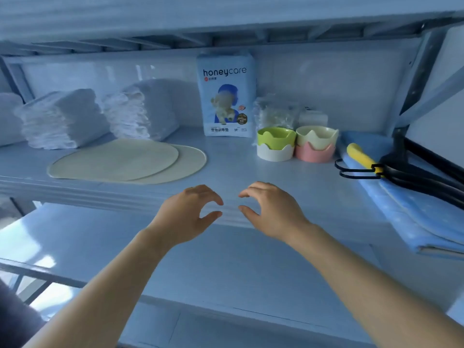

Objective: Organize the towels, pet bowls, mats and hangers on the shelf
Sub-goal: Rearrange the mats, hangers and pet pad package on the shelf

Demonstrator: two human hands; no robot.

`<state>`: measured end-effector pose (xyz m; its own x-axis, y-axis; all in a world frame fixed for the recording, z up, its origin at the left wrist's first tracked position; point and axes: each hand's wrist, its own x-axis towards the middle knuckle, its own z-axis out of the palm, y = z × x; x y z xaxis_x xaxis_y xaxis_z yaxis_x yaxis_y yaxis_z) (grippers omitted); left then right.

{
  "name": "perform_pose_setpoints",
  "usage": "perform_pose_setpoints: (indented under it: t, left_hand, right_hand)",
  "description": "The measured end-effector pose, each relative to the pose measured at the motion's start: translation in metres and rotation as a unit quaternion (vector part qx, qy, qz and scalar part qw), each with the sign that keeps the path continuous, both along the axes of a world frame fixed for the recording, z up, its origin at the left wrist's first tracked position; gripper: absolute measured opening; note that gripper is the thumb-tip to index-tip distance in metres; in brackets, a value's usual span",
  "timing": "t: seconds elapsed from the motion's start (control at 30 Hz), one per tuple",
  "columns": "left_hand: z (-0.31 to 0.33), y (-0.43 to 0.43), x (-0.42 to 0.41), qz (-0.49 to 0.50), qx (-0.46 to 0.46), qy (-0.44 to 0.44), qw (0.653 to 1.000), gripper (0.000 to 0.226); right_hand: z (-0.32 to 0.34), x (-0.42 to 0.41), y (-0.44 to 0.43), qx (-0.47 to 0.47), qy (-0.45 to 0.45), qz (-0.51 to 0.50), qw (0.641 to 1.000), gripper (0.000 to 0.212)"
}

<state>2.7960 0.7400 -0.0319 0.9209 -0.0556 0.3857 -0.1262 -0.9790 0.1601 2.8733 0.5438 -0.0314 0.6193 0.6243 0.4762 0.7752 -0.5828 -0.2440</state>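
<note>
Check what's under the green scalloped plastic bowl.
The green scalloped plastic bowl sits nested on a white scalloped bowl, which stands on the pale shelf. The white bowl's inside is covered, so unseen.

Hangers (426, 178) run off the right edge; count unclear. Blue folded mat (406, 214) beneath them is cut by the same edge. Leftmost towel stack (7, 119) is cut by the left edge. Lower round mat (193, 162) is mostly covered by upper round mat (113, 160). Clear bag (273, 114) behind green bowl (276, 138): contents indistinct. White box (313, 118) is partly hidden behind cream bowl (316, 138). Pack (226, 96): small print illegible, picture blurred.
</note>
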Motion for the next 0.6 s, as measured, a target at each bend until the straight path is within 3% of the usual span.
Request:
perform_pose_setpoints:
  t: [0.6]
  left_hand:
    - [0.003,0.249,0.034,0.069,0.022,0.008,0.997,0.017]
  right_hand:
    - [0.008,0.070,0.250,-0.045,0.003,0.064,0.997,0.025]
